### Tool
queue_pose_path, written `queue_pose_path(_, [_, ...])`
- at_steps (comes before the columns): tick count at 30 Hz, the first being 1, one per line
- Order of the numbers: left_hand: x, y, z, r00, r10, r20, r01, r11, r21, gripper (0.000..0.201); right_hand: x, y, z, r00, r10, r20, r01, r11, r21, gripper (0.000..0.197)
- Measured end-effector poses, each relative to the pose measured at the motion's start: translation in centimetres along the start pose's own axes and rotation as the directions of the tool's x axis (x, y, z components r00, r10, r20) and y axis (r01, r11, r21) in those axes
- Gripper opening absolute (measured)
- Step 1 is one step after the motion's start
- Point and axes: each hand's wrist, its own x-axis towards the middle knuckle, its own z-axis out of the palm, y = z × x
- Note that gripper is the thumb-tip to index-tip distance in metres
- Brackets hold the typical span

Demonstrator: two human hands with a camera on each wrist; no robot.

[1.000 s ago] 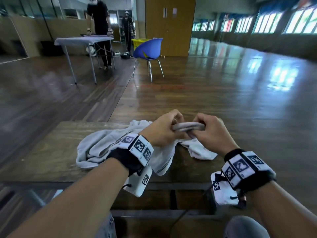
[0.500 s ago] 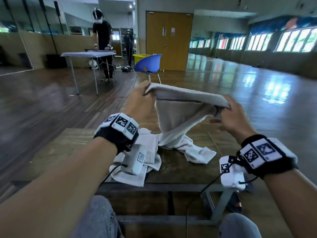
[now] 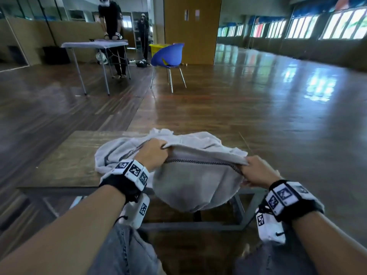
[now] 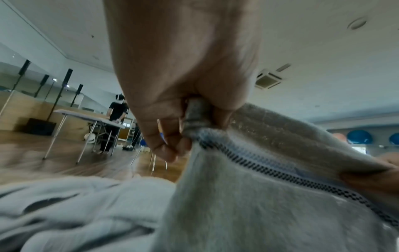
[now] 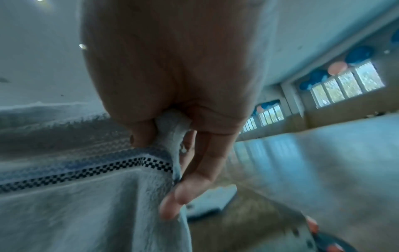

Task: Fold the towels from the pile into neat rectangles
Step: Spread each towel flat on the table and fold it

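A polished wooden floor (image 3: 248, 108) is shown around a low wooden counter (image 3: 65, 159). Well beyond the counter, a folding table (image 3: 93, 45) is seen with a standing person (image 3: 112, 20) behind it, and a blue chair (image 3: 168, 56) is placed before a closed wooden door (image 3: 191, 28); a yellow basket (image 3: 156, 47) is partly hidden by the chair.

On the counter, a rumpled pile of pale towels (image 3: 117, 153) is spread toward the far left. In front of it, one grey towel (image 3: 194, 185) is held by its upper edge, stretched between both hands, with a checkered stripe (image 3: 200, 161) running just below that edge; its lower part hangs over the near edge of the counter, hiding part of the frame beneath. The pile's right portion is masked by the raised towel.

The left hand (image 3: 153, 153) is closed in a fist around one corner. The right hand (image 3: 256, 171) pinches the opposite corner between thumb and fingers (image 5: 194, 170).
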Motion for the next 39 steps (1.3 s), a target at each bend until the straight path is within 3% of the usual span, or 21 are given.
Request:
queue_pose_path(5, [0.6, -4.0, 5.2, 0.96, -0.202, 0.195, 0.212, 0.977, -0.031, 0.029, 1.6, 3.7, 6.4, 0.977, 0.177, 0.116, -0.198, 0.958, 0.209, 0.025])
queue_pose_path(9, [1.4, -6.2, 8.8, 0.921, -0.31, 0.236, 0.342, 0.933, -0.109, 0.032, 3.1, 4.5, 9.4, 0.962, 0.236, 0.138, -0.267, 0.919, 0.29, 0.024])
queue_pose_path(12, [1.9, -6.9, 10.9, 0.946, -0.196, 0.257, 0.238, 0.96, -0.147, 0.028, 4.2, 4.5, 10.5, 0.998, 0.066, 0.008, -0.067, 0.985, 0.16, 0.03])
queue_pose_path(15, [2.9, -6.4, 12.7, 0.947, -0.11, 0.301, 0.164, 0.973, -0.16, 0.031, 5.5, 3.4, 11.3, 0.999, -0.04, 0.015, 0.038, 0.997, 0.07, 0.042])
queue_pose_path(18, [4.3, -5.1, 14.3, 0.924, -0.09, 0.372, 0.163, 0.971, -0.172, 0.036, 7.4, 2.3, 11.8, 0.992, -0.051, 0.113, 0.041, 0.995, 0.092, 0.035])
queue_pose_path(21, [5.8, -4.0, 15.4, 0.92, -0.082, 0.383, 0.164, 0.969, -0.186, 0.027, 9.1, 1.2, 12.5, 0.98, -0.039, 0.196, 0.007, 0.987, 0.161, 0.032])
queue_pose_path(24, [7.2, -3.2, 14.7, 0.919, -0.079, 0.387, 0.165, 0.967, -0.195, 0.026, 10.5, 0.7, 12.1, 0.976, -0.011, 0.219, -0.055, 0.954, 0.294, 0.04])
queue_pose_path(27, [9.5, -1.8, 11.8, 0.95, 0.001, 0.313, 0.103, 0.943, -0.316, 0.035, 11.9, -0.7, 9.1, 0.981, -0.079, 0.177, -0.007, 0.897, 0.442, 0.052])
queue_pose_path(30, [14.8, 1.0, 7.4, 0.986, 0.12, 0.116, -0.065, 0.918, -0.391, 0.033, 16.1, -4.6, 4.2, 0.979, -0.197, -0.049, 0.196, 0.85, 0.49, 0.064])
queue_pose_path(32, [19.8, 3.1, 4.2, 0.982, 0.184, -0.048, -0.188, 0.901, -0.391, 0.039, 20.2, -7.8, 0.5, 0.94, -0.264, -0.214, 0.338, 0.799, 0.498, 0.052])
queue_pose_path(35, [27.2, 4.7, 0.4, 0.966, 0.217, -0.14, -0.25, 0.922, -0.296, 0.026, 26.6, -11.1, -4.5, 0.854, -0.384, -0.35, 0.489, 0.822, 0.292, 0.036])
queue_pose_path(37, [30.8, 4.1, -1.2, 0.967, 0.181, -0.178, -0.214, 0.958, -0.19, 0.026, 30.3, -11.3, -7.1, 0.848, -0.419, -0.324, 0.451, 0.892, 0.026, 0.018])
queue_pose_path(39, [33.0, 2.8, -2.2, 0.964, 0.127, -0.231, -0.138, 0.99, -0.03, 0.025, 33.0, -9.9, -9.1, 0.877, -0.371, -0.305, 0.325, 0.926, -0.191, 0.019])
